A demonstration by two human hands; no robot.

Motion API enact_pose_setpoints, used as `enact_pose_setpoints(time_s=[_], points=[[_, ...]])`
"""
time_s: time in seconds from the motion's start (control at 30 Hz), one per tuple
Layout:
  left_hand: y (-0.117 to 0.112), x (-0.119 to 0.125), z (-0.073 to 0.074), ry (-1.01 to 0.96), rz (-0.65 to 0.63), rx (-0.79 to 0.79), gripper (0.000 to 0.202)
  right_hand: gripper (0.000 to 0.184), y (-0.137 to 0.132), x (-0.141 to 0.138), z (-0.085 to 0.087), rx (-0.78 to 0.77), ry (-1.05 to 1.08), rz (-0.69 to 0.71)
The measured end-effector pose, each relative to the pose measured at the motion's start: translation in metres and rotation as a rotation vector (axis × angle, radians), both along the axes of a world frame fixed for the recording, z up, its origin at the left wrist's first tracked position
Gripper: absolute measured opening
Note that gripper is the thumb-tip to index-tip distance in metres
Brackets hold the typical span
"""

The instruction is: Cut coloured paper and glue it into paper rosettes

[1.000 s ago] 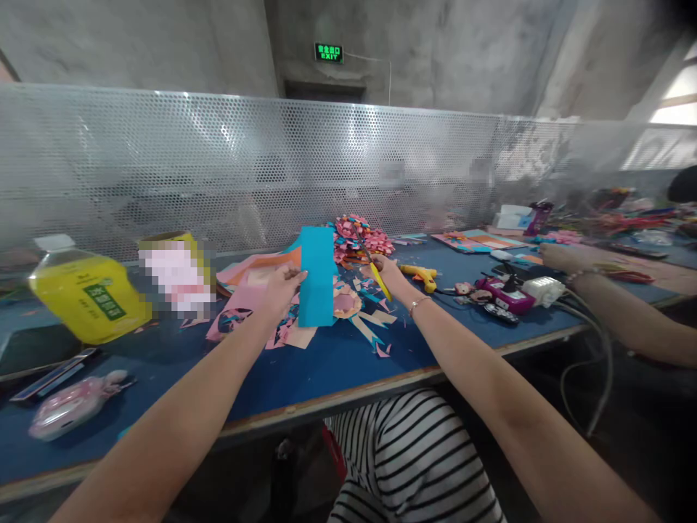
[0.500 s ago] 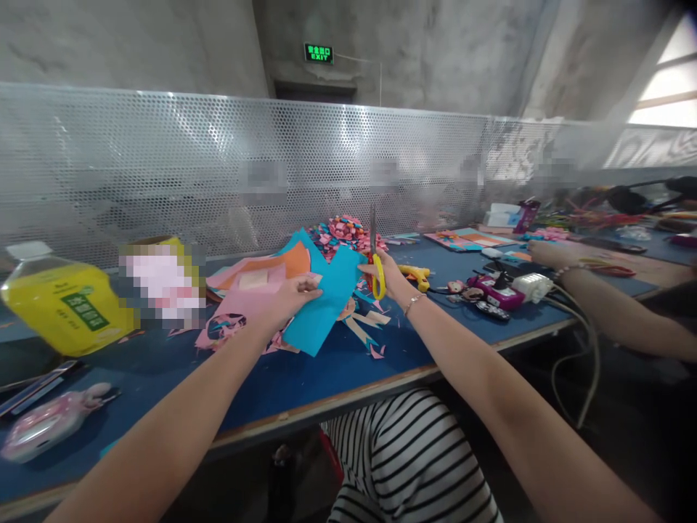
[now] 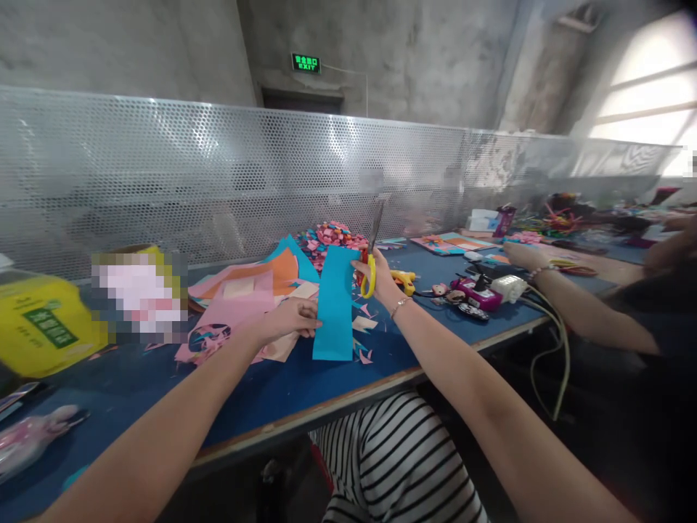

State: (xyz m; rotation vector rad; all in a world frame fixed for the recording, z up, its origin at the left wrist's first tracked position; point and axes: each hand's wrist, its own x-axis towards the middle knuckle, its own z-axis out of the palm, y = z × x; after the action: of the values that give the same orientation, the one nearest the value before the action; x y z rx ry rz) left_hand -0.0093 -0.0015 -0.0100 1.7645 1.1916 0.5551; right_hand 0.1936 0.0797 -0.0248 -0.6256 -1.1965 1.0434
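A long strip of blue paper (image 3: 334, 305) stands nearly upright above the table, held between both hands. My left hand (image 3: 291, 319) pinches its left edge, low down. With my right hand (image 3: 375, 274) I hold yellow-handled scissors (image 3: 371, 276), blades pointing up, while the fingertips touch the strip's upper right edge. Pink paper sheets (image 3: 239, 312) and an orange sheet (image 3: 283, 270) lie left of the strip. Behind it rises a heap of pink, orange and blue paper pieces (image 3: 333, 236). Small paper scraps (image 3: 366, 325) are scattered under my right hand.
A yellow glue gun (image 3: 404, 280) and a purple device (image 3: 476, 293) with a white power strip (image 3: 512, 287) lie to the right. A yellow-labelled bottle (image 3: 51, 319) stands left. A co-worker's arm (image 3: 577, 298) rests farther right. A perforated metal screen (image 3: 218, 181) borders the back.
The blue paper has turned from a slanted, spread shape to a narrow upright strip. My left hand has shifted to its lower left edge. The scissors stay in my right hand. The view has swung right.
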Motion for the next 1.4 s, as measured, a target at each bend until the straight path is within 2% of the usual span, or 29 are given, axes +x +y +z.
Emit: enact_pose_setpoints(time_s=[0.33, 0.47, 0.67, 0.77, 0.83, 1.03, 1.23, 1.3, 1.4], points=[[-0.001, 0.008, -0.004, 0.053, 0.17, 0.089, 0.03, 0.046, -0.002, -0.003, -0.001, 0.02, 0.086, 0.1], [0.003, 0.003, -0.003, -0.048, 0.241, 0.12, 0.029, 0.048, 0.003, -0.002, -0.004, 0.022, 0.083, 0.069], [0.018, -0.02, -0.002, -0.226, 0.509, 0.382, 0.031, 0.042, 0.008, -0.003, -0.011, 0.093, -0.26, -0.012], [0.027, -0.032, -0.005, -0.32, 0.684, 0.465, 0.031, 0.04, 0.001, -0.006, -0.015, 0.16, -0.504, -0.035], [0.032, -0.039, -0.006, -0.403, 0.757, 0.527, 0.029, 0.043, -0.006, -0.008, -0.016, 0.158, -0.679, -0.057], [0.026, -0.041, 0.002, -0.552, 0.807, 0.649, 0.029, 0.049, -0.02, -0.008, -0.014, 0.249, -1.033, -0.107], [0.003, -0.022, 0.018, -0.575, 0.75, 0.943, 0.028, 0.052, -0.021, -0.009, -0.012, 0.386, -1.116, -0.144], [0.004, -0.022, 0.017, -0.577, 0.763, 0.932, 0.03, 0.054, -0.02, -0.009, -0.012, 0.436, -1.127, -0.139], [0.017, -0.029, 0.007, -0.625, 0.855, 0.762, 0.026, 0.056, -0.018, -0.008, -0.015, 0.449, -1.148, -0.152]])
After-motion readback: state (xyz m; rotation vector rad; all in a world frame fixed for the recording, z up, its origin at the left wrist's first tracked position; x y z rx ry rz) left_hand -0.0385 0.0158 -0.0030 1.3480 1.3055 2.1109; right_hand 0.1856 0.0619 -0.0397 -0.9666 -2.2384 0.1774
